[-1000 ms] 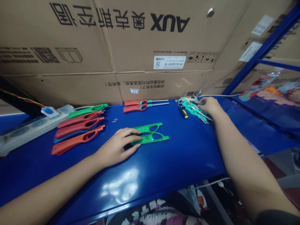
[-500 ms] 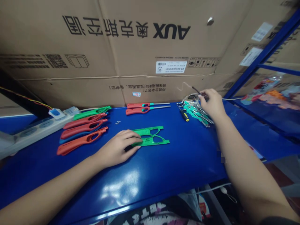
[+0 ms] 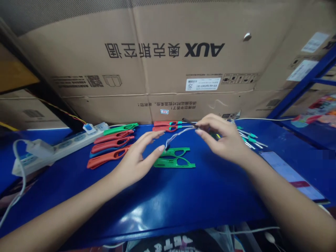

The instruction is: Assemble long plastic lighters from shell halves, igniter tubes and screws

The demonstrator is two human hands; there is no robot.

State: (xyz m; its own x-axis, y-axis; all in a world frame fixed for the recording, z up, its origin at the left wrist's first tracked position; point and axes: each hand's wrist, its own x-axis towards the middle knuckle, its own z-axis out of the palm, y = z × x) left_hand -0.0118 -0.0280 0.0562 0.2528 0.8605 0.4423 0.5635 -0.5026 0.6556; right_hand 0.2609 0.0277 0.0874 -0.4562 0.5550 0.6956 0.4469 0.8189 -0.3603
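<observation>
Pinched in my right hand (image 3: 217,138) is a thin dark rod (image 3: 189,122), held above the table. A pale wire (image 3: 181,132) hangs from it to the left, ending in a small black piece beside my left thumb. My left hand (image 3: 139,154) is open, thumb and fingers apart around that end; whether the thumb touches it I cannot tell. Below lie two green lighter shell halves (image 3: 172,163) side by side, their left ends partly behind my left hand. Past my right hand is a heap of metal tubes with teal ends (image 3: 250,136), partly covered by it.
Red, blue and green lighter bodies (image 3: 109,141) lie by a white power strip (image 3: 69,144) at left. Two red lighters (image 3: 162,128) rest against a large cardboard box (image 3: 162,77). A phone-like flat panel (image 3: 291,175) is at right, near a blue shelf frame (image 3: 294,87).
My right hand has moved left from the tube heap, bringing the dark rod and wire over the table's middle. My left hand has lifted off the green shells and opened. The view has shifted.
</observation>
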